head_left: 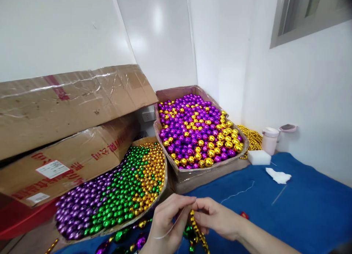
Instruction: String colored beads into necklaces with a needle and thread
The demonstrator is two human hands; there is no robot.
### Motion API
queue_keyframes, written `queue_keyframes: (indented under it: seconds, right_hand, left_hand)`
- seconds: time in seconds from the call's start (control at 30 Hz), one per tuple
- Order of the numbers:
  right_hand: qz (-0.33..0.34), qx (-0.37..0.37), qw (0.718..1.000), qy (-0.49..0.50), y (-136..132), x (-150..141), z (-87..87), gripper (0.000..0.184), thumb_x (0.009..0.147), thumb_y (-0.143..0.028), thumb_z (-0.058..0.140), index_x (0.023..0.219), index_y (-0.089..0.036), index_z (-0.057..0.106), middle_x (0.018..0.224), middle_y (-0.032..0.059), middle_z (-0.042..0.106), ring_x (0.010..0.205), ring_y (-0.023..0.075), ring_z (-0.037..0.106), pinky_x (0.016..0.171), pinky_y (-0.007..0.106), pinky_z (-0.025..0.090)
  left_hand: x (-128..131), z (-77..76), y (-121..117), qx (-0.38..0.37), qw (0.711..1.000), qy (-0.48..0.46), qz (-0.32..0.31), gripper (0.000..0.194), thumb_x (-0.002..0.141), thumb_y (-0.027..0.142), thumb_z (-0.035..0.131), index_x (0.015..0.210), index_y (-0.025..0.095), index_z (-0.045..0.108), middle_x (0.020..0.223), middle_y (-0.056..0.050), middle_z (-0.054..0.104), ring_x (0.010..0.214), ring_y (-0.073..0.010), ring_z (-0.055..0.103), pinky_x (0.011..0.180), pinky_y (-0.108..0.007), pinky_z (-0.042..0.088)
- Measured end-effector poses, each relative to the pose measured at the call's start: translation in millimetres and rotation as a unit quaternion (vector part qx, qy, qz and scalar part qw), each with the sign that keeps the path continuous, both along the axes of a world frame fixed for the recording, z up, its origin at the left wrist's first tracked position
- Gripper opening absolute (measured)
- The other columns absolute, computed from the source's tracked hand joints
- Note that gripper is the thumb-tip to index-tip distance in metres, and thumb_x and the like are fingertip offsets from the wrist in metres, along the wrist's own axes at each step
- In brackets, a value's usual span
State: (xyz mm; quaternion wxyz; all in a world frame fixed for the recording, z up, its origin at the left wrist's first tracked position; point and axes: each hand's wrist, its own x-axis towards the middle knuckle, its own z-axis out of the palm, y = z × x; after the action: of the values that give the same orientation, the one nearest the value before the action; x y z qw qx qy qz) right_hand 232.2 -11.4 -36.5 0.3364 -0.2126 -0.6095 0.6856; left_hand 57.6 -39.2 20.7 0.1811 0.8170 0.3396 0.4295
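Your strand of small shiny gold beads (195,227) could slip if either pinch loosens, since smooth round beads give little purchase. The thin white thread (165,236) lies loose across your left hand (167,219) and could snag or tangle as that hand moves. The larger glossy green bead (188,232) close by could catch the strand too.

Taking the open cardboard box of purple and gold beads (209,173) as landmark, the strand hangs on its near side. Its top end sits between the fingers of your left and right hand (218,216), both pinched nearly closed on it; the exact grip is hidden.
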Motion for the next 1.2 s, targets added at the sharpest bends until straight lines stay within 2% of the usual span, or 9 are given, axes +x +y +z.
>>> queue_keyframes:
  seconds: [0.27,0.43,0.53,0.67,0.77,0.87,0.93,1.07,1.2]
  right_hand:
    - [-0.090,0.027,0.995,0.029,-7.8,5.9,10.6,0.029,0.091,-0.043,0.052,0.079,-0.017,0.051,0.058,-0.0070,0.049,0.053,0.0062,0.045,0.055,0.020,0.033]
    - [-0.084,0.020,0.996,0.037,-8.6,14.1,7.1,0.028,0.091,-0.042,0.053,0.079,-0.017,0.052,0.060,-0.0074,0.043,0.054,0.0064,0.037,0.053,0.021,0.027]
    - [-0.087,0.011,0.995,0.036,-8.1,18.6,-1.5,0.028,0.092,-0.043,0.050,0.080,-0.018,0.050,0.061,-0.0084,0.038,0.053,0.0063,0.033,0.052,0.021,0.026]
    - [-0.092,0.030,0.995,-0.014,-8.6,22.4,-6.6,0.028,0.092,-0.043,0.049,0.079,-0.018,0.050,0.063,-0.0078,0.039,0.055,0.0066,0.034,0.052,0.021,0.027]
    - [-0.095,0.076,0.989,-0.079,-10.1,21.2,-2.9,0.029,0.091,-0.041,0.051,0.077,-0.017,0.054,0.066,-0.0062,0.044,0.060,0.0075,0.038,0.055,0.021,0.030]
    - [-0.104,0.133,0.977,-0.131,-10.9,18.6,2.8,0.027,0.092,-0.038,0.049,0.079,-0.017,0.059,0.068,-0.0055,0.047,0.064,0.0081,0.041,0.059,0.021,0.031]
    - [-0.110,0.162,0.968,-0.156,-9.7,17.6,6.6,0.020,0.092,-0.035,0.050,0.094,-0.020,0.063,0.064,-0.0072,0.045,0.060,0.0075,0.039,0.055,0.021,0.028]
    - [-0.074,0.236,0.942,-0.225,-1.9,15.9,16.3,0.055,0.085,-0.027,0.058,0.137,-0.031,0.039,0.058,-0.0115,0.037,0.047,0.0057,0.035,0.045,0.018,0.025]
    - [-0.005,0.298,0.920,-0.253,6.8,13.8,26.8,0.035,0.082,-0.030,0.062,0.116,-0.028,0.059,0.051,-0.0121,0.033,0.043,0.0043,0.032,0.042,0.017,0.023]
  left_hand:
    - [-1.3,0.8,0.7,-0.034,0.998,0.011,0.042,0.024,0.086,0.012,0.059,0.104,0.028,0.065,0.086,0.000,0.071,0.071,-0.0116,0.066,0.064,-0.018,0.050]
    - [-12.7,-13.4,4.7,0.073,0.994,0.065,0.052,0.029,0.085,0.008,0.059,0.108,0.023,0.064,0.089,-0.005,0.073,0.078,-0.0165,0.067,0.072,-0.024,0.050]
    - [-21.4,-24.8,2.3,0.098,0.983,0.065,0.138,0.018,0.085,0.013,0.058,0.096,0.023,0.068,0.083,-0.006,0.071,0.077,-0.0209,0.064,0.073,-0.030,0.047]
    - [-22.6,-25.3,-11.3,-0.132,0.966,-0.063,0.213,0.022,0.087,0.034,0.055,0.071,0.021,0.062,0.056,-0.001,0.057,0.053,-0.0153,0.053,0.051,-0.024,0.040]
    - [-12.9,-15.7,-22.6,-0.317,0.890,-0.276,0.174,0.024,0.086,0.041,0.056,0.077,0.019,0.060,0.048,0.004,0.051,0.045,-0.0109,0.046,0.042,-0.018,0.035]
    - [-1.0,-5.8,-28.0,-0.391,0.806,-0.429,0.120,0.020,0.079,0.035,0.066,0.077,0.017,0.057,0.078,-0.002,0.067,0.041,-0.0052,0.045,0.037,-0.015,0.033]
    - [4.5,-0.9,-28.9,-0.410,0.777,-0.469,0.092,0.020,0.079,0.030,0.067,0.073,0.016,0.054,0.102,-0.006,0.068,0.040,-0.0035,0.047,0.036,-0.015,0.036]
    - [6.1,6.7,-27.1,-0.418,0.793,-0.440,0.045,0.017,0.083,0.029,0.063,0.075,0.017,0.053,0.098,-0.005,0.068,0.041,-0.0062,0.054,0.037,-0.017,0.041]
    - [-0.9,14.7,-21.9,-0.445,0.817,-0.368,0.011,0.018,0.087,0.030,0.058,0.076,0.016,0.054,0.094,-0.005,0.068,0.036,-0.0044,0.053,0.033,-0.015,0.037]
